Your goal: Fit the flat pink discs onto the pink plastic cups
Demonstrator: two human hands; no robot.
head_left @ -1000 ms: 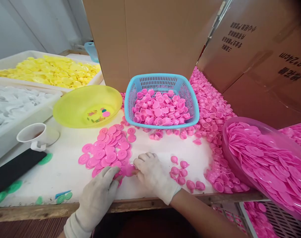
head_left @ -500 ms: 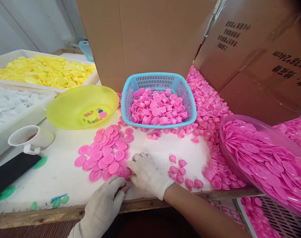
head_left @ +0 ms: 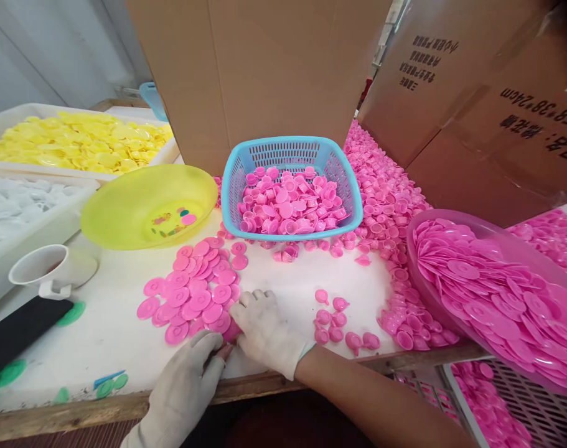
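Observation:
Both my hands wear white gloves and meet at the near edge of the white table [head_left: 124, 330]. My left hand [head_left: 185, 382] has its fingers curled against a pink disc [head_left: 230, 331] at the front of a spread of pink discs [head_left: 196, 289]. My right hand [head_left: 264, 330] is closed over the same spot, fingertips pressing on that disc. A few small pink cups [head_left: 339, 326] lie just right of my right hand.
A blue basket [head_left: 290, 186] of pink cups stands behind, with a yellow bowl [head_left: 147, 205] to its left. A pink basin [head_left: 493, 298] of discs sits at the right. Cardboard boxes [head_left: 264, 68] rise behind. White trays, a mug [head_left: 50, 270] and a black slab [head_left: 17, 326] are at the left.
Both hands have stayed together on the pink disc and slid slightly toward the table's near edge. The view has drifted a little to the right.

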